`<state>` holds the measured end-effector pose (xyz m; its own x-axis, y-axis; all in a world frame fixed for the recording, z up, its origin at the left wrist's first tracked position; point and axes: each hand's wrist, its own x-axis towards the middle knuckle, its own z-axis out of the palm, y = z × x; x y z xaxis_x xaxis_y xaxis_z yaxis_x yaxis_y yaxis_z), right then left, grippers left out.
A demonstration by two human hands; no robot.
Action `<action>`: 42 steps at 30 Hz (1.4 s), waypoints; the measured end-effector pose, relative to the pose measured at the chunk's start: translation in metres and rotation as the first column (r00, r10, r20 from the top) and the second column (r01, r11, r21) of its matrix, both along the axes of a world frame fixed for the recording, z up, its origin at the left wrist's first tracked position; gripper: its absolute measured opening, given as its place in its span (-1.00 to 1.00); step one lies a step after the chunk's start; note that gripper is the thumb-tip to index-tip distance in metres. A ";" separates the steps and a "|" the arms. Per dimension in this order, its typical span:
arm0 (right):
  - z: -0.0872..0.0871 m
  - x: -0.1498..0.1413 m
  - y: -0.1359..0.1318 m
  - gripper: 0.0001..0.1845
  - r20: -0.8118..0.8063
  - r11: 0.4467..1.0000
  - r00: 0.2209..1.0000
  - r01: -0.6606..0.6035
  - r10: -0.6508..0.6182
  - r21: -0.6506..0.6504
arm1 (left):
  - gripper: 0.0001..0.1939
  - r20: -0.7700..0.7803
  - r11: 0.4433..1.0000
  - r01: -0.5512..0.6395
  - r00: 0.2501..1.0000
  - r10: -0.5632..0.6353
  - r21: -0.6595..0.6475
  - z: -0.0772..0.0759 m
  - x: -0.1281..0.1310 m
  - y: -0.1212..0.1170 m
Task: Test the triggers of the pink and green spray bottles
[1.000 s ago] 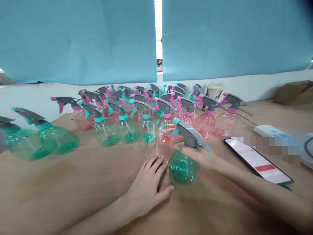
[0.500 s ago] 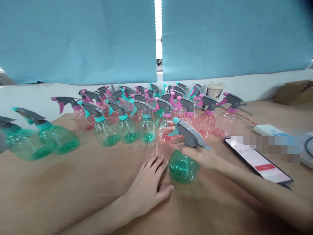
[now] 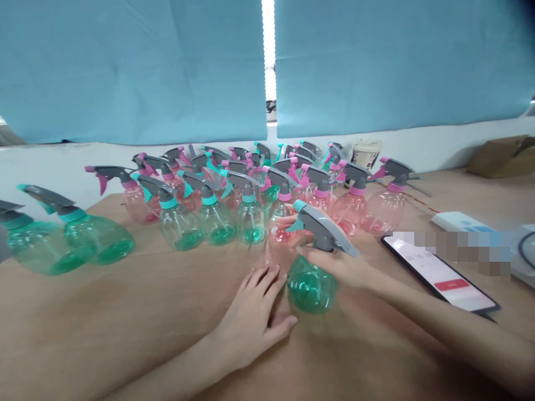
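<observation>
My right hand (image 3: 334, 264) is shut around the neck of a spray bottle with a green-tinted body (image 3: 311, 288) and a grey and teal trigger head (image 3: 321, 231). The bottle's rounded body hangs close above the table, or touches it; I cannot tell which. My left hand (image 3: 254, 314) lies on the wooden table (image 3: 104, 317) with its fingers apart, holding nothing. Its fingertips and thumb are just left of the green bottle. Behind my right hand's fingers stands a pink-tinted spray bottle (image 3: 281, 223).
Several clear, green-tinted and pink-tinted spray bottles (image 3: 215, 223) crowd the table ahead. A phone (image 3: 443, 275) lies to the right, beside a white box (image 3: 457, 221). A paper cup (image 3: 365, 155) and cardboard (image 3: 501, 159) sit at the back, below blue curtains (image 3: 125, 67).
The whole view has shifted slightly left. My hands and the held bottle keep the same position and grip.
</observation>
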<state>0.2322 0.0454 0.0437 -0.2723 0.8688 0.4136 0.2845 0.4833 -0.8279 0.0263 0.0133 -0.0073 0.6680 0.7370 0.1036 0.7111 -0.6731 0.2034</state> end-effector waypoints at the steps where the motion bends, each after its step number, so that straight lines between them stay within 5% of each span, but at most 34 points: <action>1: -0.001 0.000 0.000 -0.63 0.003 1.000 1.000 0.007 -0.007 -0.001 | -0.39 -0.001 1.000 -0.002 1.000 0.002 -0.002 0.000 0.000 0.000; 15: -0.001 -0.001 0.002 -0.32 -0.051 0.998 0.997 -0.052 0.051 -0.018 | -0.37 -0.017 1.000 -0.001 1.000 0.001 -0.008 0.000 0.000 0.000; 27: 0.000 -0.001 0.005 -0.41 -0.062 0.997 0.995 -0.080 0.080 -0.005 | -0.38 -0.006 1.000 0.000 1.000 0.000 0.000 -0.001 0.000 0.001; 36: 0.005 -0.004 0.002 -0.51 -0.235 0.983 0.954 -0.180 0.186 0.046 | -0.39 -0.018 1.000 -0.001 1.000 0.001 -0.003 -0.001 0.000 0.000; 42: 0.005 -0.004 0.000 -0.63 -0.188 0.991 0.974 -0.119 0.128 0.057 | -0.39 -0.013 1.000 0.006 1.000 -0.006 0.016 -0.002 -0.001 0.001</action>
<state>0.2286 0.0456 0.0491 -0.2884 0.8129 0.5060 0.0590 0.5425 -0.8380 0.0255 0.0139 -0.0094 0.6740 0.7311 0.1063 0.7093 -0.6806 0.1834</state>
